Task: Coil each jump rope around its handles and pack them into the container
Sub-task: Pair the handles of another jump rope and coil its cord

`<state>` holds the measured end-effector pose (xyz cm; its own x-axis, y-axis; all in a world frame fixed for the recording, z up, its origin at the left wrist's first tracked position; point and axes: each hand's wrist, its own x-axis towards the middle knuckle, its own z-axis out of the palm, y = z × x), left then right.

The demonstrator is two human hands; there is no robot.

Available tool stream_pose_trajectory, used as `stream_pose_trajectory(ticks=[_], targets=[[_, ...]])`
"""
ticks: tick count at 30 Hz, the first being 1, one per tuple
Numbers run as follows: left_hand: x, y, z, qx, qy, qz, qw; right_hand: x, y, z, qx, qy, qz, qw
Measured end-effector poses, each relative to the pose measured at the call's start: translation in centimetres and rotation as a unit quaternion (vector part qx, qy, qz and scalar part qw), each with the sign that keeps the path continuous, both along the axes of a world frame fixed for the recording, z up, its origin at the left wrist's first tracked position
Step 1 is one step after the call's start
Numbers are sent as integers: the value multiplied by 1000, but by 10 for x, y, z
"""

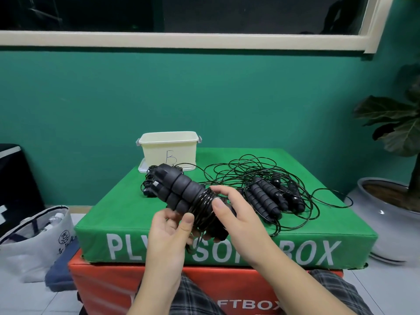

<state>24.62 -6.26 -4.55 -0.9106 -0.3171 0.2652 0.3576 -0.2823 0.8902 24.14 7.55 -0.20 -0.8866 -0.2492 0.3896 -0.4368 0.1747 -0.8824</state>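
You held one jump rope [181, 189] up in front of you, over the near edge of the green soft box [113, 214]. Its two black handles lay side by side, and black cord was wound around their near end. Your left hand [168, 226] gripped the bundle from below, with the thumb pressed on the coils. Your right hand [231, 208] curled around the near end, fingers on the wound cord. Your hands were close together, both on the same rope.

It looked like you were in the middle of coiling this one. A short loose bit of cord hung below your hands, so next you probably needed to wrap and tuck it in tight so it would not spring open.

The cream container [168, 148] sat at the far edge of the box, open on top. A coiled rope [148, 185] lay just near it. To the right, more ropes [268, 192] lay in a tangled pile, not yet coiled.
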Motion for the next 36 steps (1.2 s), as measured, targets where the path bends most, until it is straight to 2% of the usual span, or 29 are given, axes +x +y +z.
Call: stream_pose_trajectory(ticks=[2, 5, 7, 11, 15, 18, 21, 26, 32, 36], targets=[[1, 1, 1, -14, -6, 46, 999, -3, -2, -4, 40, 1, -25, 999], [3, 5, 3, -26, -19, 88, 996, -7, -5, -10, 121, 143, -59, 980], [4, 6, 5, -44, -27, 101, 994, -9, -6, -13, 173, 198, -51, 963], [4, 2, 7, -68, -31, 109, 991, -11, -4, -14, 260, 192, -32, 946], [7, 6, 10, -82, -15, 85, 993, -11, -2, -15, 285, 176, -45, 941], [10, 9, 10, -107, -6, 64, 992, -11, 1, -12, 278, 147, -82, 946], [11, 9, 4, -144, -1, 65, 987, -14, 4, -10, 269, 154, -118, 943], [17, 13, 10, -151, 19, 33, 988, -13, 6, -10, 190, 107, -114, 969], [13, 8, 16, -82, 52, 18, 995, -11, 4, -8, 15, 31, -31, 999], [6, 5, 13, 0, 40, 35, 999, -7, 2, -7, -37, 17, 23, 999]])
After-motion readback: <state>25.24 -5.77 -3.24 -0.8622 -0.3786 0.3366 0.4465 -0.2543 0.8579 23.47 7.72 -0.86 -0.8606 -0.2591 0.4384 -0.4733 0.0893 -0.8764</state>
